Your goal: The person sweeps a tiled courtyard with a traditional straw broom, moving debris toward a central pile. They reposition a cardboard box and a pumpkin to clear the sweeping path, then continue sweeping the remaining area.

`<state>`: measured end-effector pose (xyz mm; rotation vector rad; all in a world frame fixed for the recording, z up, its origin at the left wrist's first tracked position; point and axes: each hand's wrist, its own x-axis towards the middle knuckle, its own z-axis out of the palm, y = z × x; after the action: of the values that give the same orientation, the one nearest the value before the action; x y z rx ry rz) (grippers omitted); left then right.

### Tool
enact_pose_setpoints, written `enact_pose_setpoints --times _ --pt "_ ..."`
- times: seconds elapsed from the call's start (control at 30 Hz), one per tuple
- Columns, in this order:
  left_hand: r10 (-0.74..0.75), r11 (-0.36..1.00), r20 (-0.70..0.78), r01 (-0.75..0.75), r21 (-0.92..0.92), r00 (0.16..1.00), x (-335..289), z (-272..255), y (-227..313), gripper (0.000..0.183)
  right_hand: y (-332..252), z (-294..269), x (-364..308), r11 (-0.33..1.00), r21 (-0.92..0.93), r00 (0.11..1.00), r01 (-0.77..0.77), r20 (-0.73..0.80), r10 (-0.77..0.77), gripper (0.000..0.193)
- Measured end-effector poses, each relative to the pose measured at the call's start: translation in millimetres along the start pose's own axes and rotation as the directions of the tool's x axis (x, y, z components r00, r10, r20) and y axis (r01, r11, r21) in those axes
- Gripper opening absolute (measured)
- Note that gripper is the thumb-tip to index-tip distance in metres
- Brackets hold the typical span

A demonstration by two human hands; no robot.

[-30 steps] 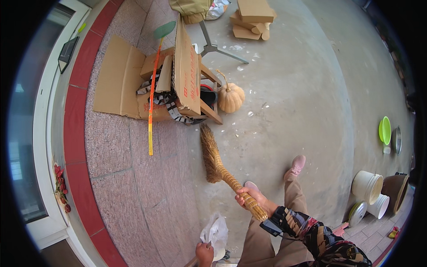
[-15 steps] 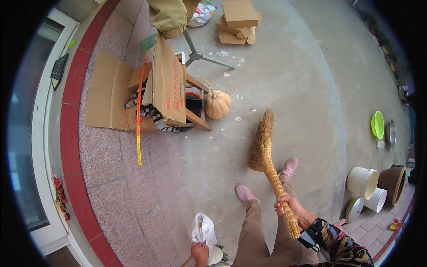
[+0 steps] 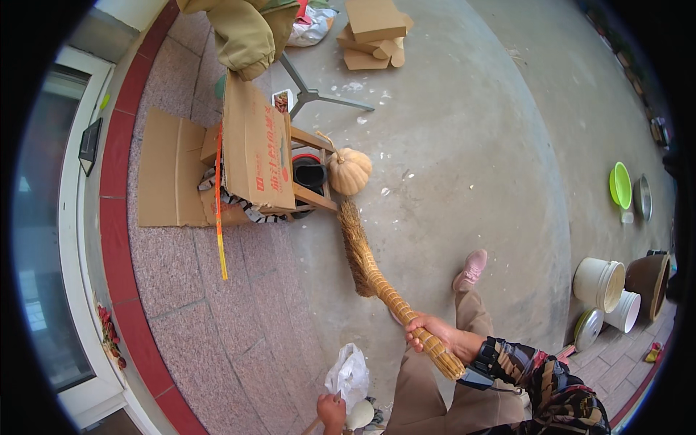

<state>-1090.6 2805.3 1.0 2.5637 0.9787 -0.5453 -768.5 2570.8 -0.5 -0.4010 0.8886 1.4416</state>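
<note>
My right hand [image 3: 428,332] is closed round the bound straw handle of a short hand broom [image 3: 373,279]. The broom slants away to the left, its bristles low over the concrete and close to a pumpkin [image 3: 350,172] and a wooden stool [image 3: 315,196]. At the lower edge my left hand [image 3: 331,409] is closed on a thin wooden stick [image 3: 312,425], mostly cut off by the frame. Right beside it is a crumpled white plastic bag [image 3: 349,375]; whether the fingers also grip it I cannot tell. A pale round object [image 3: 359,415] shows beneath the bag.
An opened cardboard box [image 3: 254,152] leans against the stool, with an orange-yellow strap [image 3: 220,225] hanging down. Behind stand a metal stand's leg [image 3: 330,99] and flattened cartons [image 3: 373,32]. White buckets [image 3: 599,283], a green basin [image 3: 620,185] and a brown pot [image 3: 647,284] are at right.
The broom has swung left, its bristle end now near the stool and pumpkin. My right hand moved left with it. The left hand has shifted slightly, still closed by the plastic bag.
</note>
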Motion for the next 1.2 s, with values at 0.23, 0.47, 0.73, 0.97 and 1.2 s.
enact_pose_setpoints --times 0.23,0.47,0.73,0.97,1.2 --pt "-0.006 0.998 -0.010 0.005 -0.055 1.000 -7.1 9.0 -8.2 0.010 -48.5 1.5 24.6 0.965 0.251 0.996 -0.080 0.065 0.066 0.016" --pt "-0.057 0.998 -0.019 0.056 -0.037 0.998 -6.8 2.8 -11.2 0.010 -0.8 9.0 -32.5 0.849 0.527 0.995 0.041 0.058 -0.084 0.017" --pt "-0.023 0.996 0.016 0.024 -0.082 1.000 -0.2 7.0 3.4 0.010 25.3 17.9 -65.2 0.972 0.019 0.972 0.233 -0.034 -0.232 0.029" --pt "-0.019 0.994 -0.007 0.018 -0.109 1.000 9.1 1.6 5.2 0.011 -36.9 -15.0 -8.4 0.982 0.039 0.983 0.185 -0.013 -0.184 0.018" --pt "-0.052 0.999 -0.013 0.052 0.014 0.999 2.1 -0.3 -25.2 0.010 -76.7 -52.5 -54.3 0.822 0.479 0.951 0.307 -0.176 -0.253 0.024"
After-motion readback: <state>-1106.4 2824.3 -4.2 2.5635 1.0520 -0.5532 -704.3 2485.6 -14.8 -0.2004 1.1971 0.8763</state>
